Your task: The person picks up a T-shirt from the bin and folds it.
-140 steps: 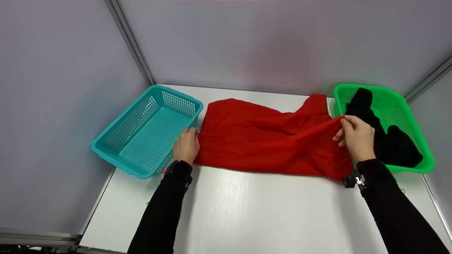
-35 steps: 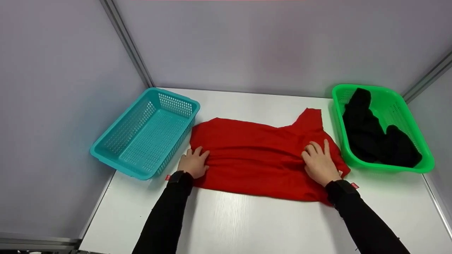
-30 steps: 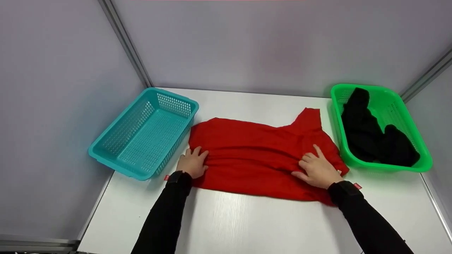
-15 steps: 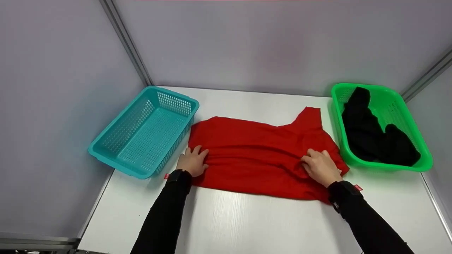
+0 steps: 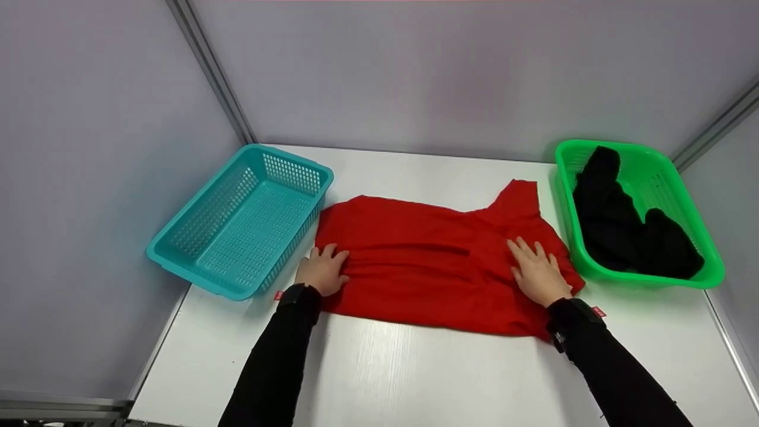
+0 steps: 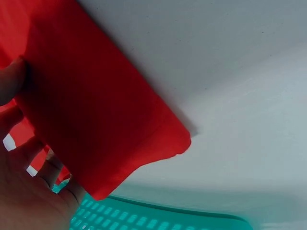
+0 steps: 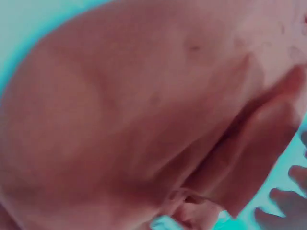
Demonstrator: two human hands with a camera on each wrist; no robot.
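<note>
A red T-shirt (image 5: 415, 279) lies folded lengthwise, with some creases across its middle and a sleeve (image 5: 519, 198) pointing to the back right. My left hand (image 5: 322, 273) rests on its left end, fingers spread. Seen from the left wrist, the thumb lies on the red cloth (image 6: 96, 100) and the fingers stretch along its edge. On the right end of the shirt my right hand (image 5: 539, 276) lies with its fingers extended and apart. The right wrist view is washed out; the cloth (image 7: 120, 105) fills most of it, with fingertips (image 7: 288, 206) at the lower right.
A teal perforated basket (image 5: 237, 290) stands at the left, close to the shirt's left end. At the right is a green basket (image 5: 714, 267) holding black clothing (image 5: 616, 237). Grey panels (image 5: 379, 77) close off the back and sides of the white table (image 5: 379, 379).
Earlier my right hand held up the shirt's right edge; the shirt now lies flatter and nearer. In the last half second the right fingers have straightened and spread. My left hand stays put.
</note>
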